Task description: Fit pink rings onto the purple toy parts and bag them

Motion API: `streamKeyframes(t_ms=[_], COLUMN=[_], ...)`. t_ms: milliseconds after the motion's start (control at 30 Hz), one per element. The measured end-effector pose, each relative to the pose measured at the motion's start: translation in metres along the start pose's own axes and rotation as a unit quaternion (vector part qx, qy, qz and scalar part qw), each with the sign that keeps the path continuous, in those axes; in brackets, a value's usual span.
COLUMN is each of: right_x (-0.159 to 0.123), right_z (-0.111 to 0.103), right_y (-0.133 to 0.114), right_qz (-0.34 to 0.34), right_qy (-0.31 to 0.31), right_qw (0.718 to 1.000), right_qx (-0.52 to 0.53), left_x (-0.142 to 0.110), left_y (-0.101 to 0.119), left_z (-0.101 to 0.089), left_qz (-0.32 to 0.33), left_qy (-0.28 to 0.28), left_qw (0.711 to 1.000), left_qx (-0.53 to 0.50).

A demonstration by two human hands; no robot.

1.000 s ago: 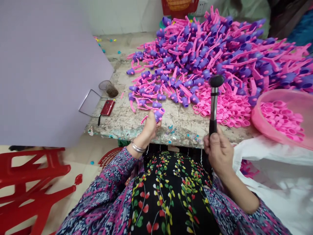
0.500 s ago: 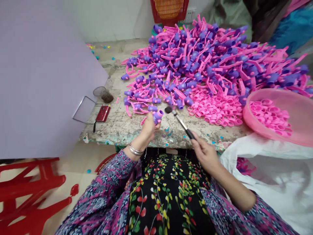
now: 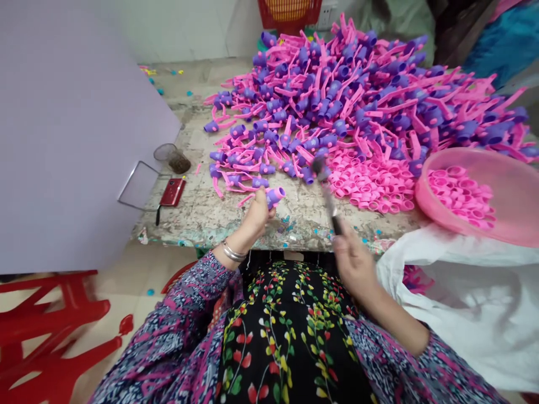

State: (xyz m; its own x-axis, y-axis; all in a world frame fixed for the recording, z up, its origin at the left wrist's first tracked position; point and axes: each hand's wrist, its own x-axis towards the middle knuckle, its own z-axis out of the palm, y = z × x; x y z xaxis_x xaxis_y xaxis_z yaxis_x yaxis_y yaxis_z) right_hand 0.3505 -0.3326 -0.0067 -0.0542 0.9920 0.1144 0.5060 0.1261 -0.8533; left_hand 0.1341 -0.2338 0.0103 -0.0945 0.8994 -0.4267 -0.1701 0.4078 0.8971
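My left hand (image 3: 257,216) is closed around a purple-and-pink plastic toy piece (image 3: 275,196), a tube with a pink ring at its open end, pointing up and right over the front of the table. In my right hand (image 3: 354,259) is the black handle of a small hammer (image 3: 332,209), with a metal shaft and a dark head. The hammer is raised and blurred, its head apart from the toy piece. Behind both hands lies a large heap of similar purple tubes with pink handles (image 3: 332,95). Loose pink rings (image 3: 374,182) are piled at the heap's front right.
A pink bowl (image 3: 514,196) with more rings stands at the right, above a white sack (image 3: 475,314). To the left are a red phone (image 3: 172,192), a wire frame (image 3: 137,182) and a big pale panel (image 3: 76,134). Red stools (image 3: 50,325) stand on the floor.
The hammer has swung up and to the right, away from the toy piece. My left hand still holds the piece, now tilted further right. The view has shifted slightly.
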Motion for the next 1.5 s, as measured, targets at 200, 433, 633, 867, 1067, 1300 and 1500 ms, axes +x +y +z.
streamKeyframes(t_ms=[200,433,633,867,1067,1300,1500], right_x=[0.002,-0.004,-0.007,0.024,0.040,0.035,0.025], right_z=[0.000,0.005,0.010,-0.004,0.003,0.006,0.016], right_y=[-0.005,0.004,0.022,0.032,0.031,0.033,0.000], right_qz=[0.012,0.002,0.010,0.087,0.026,-0.039,-0.065], right_qy=[0.049,-0.017,-0.034,-0.095,-0.121,-0.046,-0.049], right_qw=[0.999,1.000,0.998,0.943,0.875,0.884,0.996], right_qx=[-0.020,-0.024,-0.052,-0.307,-0.468,-0.463,0.038], left_x=[0.002,0.005,0.009,-0.010,-0.028,-0.038,-0.051], left_y=[-0.001,-0.001,-0.007,-0.002,-0.009,-0.018,-0.032], left_z=[0.002,0.003,0.002,0.002,0.005,0.012,0.028], left_qz=[-0.011,-0.004,0.018,0.006,-0.008,-0.054,-0.024], left_qy=[0.019,0.007,0.039,-0.047,-0.150,-0.152,-0.156], left_qw=[1.000,1.000,0.998,0.999,0.989,0.987,0.983], left_qx=[0.015,0.025,0.041,0.016,0.001,0.006,0.095])
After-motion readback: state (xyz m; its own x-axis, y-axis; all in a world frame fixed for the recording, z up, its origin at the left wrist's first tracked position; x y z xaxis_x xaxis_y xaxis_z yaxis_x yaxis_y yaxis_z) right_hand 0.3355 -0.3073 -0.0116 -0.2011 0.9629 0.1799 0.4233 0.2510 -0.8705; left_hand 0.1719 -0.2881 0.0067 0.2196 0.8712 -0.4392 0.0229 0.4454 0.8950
